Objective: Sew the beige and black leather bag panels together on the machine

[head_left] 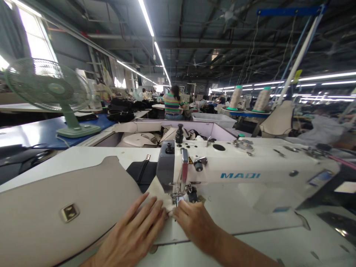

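Observation:
A cream piece of material (157, 188) lies at the needle area of a white sewing machine (236, 167). My left hand (139, 226) rests flat on this piece, fingers stretched out and slightly apart, just left of the presser foot. Close to the foot on the right, my right hand (196, 222) has its fingers pinched together at the edge of the material; what lies between the fingertips is hidden. A large beige panel (91, 196) with a metal clasp (69, 213) spreads over the table left of my left hand.
Behind the machine is a bin (222, 130) of beige pieces. A black item (141, 174) lies left of the machine head. A green fan (69, 118) stands at the left, thread cones (236, 98) at the right. A person (172, 104) sits farther back.

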Demonstrator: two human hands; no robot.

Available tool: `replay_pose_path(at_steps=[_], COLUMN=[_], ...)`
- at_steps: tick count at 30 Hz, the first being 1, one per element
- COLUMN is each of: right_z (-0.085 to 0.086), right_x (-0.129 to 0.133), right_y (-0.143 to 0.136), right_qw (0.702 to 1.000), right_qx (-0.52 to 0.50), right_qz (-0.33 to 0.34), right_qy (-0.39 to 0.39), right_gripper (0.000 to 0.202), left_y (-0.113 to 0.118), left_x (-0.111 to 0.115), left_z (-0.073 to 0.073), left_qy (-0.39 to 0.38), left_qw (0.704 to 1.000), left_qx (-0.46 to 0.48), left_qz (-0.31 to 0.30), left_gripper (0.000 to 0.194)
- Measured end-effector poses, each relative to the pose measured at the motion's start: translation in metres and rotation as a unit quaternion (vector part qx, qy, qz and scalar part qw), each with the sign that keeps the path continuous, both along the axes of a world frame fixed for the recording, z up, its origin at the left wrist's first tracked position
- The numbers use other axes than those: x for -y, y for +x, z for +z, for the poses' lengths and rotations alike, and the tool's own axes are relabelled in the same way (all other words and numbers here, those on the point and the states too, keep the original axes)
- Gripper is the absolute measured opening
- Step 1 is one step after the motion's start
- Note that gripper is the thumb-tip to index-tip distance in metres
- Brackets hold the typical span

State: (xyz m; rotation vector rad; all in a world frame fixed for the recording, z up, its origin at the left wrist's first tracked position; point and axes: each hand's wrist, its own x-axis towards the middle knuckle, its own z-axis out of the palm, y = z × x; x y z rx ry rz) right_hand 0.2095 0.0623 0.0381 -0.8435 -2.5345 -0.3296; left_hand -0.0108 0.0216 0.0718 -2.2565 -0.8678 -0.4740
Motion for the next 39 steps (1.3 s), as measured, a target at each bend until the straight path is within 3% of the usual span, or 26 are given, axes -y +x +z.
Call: replay_pose_path(at_steps=[2, 8, 17, 21, 28, 39], right_z=[0.002, 0.012, 0.004, 0.01, 0.01, 0.01], right_x=[0.001, 0.012, 0.017, 0.015, 0.013, 0.015], right_y=[0.0, 0.0, -0.004, -0.004, -0.004, -0.001], right_qw=[1.0, 1.0, 0.999, 0.997, 0.997, 0.996], right_qx=[0.001, 0.0, -0.041, -0.064, -0.067, -0.067], right_qz=[-0.001, 0.008, -0.034, -0.038, -0.031, -0.038], right_qy=[-0.002, 0.025, 0.01, -0.008, 0.028, -0.051], right_gripper=[0.022, 0.021, 0.03, 0.034, 0.031, 0.032], left_y=[-0.009, -0.014, 0.001, 0.001, 0.003, 0.003], left_x=[0.001, -0.021, -0.04, -0.049, -0.06, -0.072], left_z=[-0.003, -0.001, 0.023, 0.022, 0.016, 0.016], left_qy=[0.012, -0.012, -0.145, -0.154, -0.13, -0.154], left_qw=[1.0, 0.984, 0.968, 0.963, 0.967, 0.962], left_qx=[-0.006, -0.088, -0.124, -0.103, -0.072, -0.07], left_qz=[-0.015, -0.155, -0.163, -0.194, -0.209, -0.216], left_gripper=[0.033, 0.032, 0.025, 0.016, 0.009, 0.012])
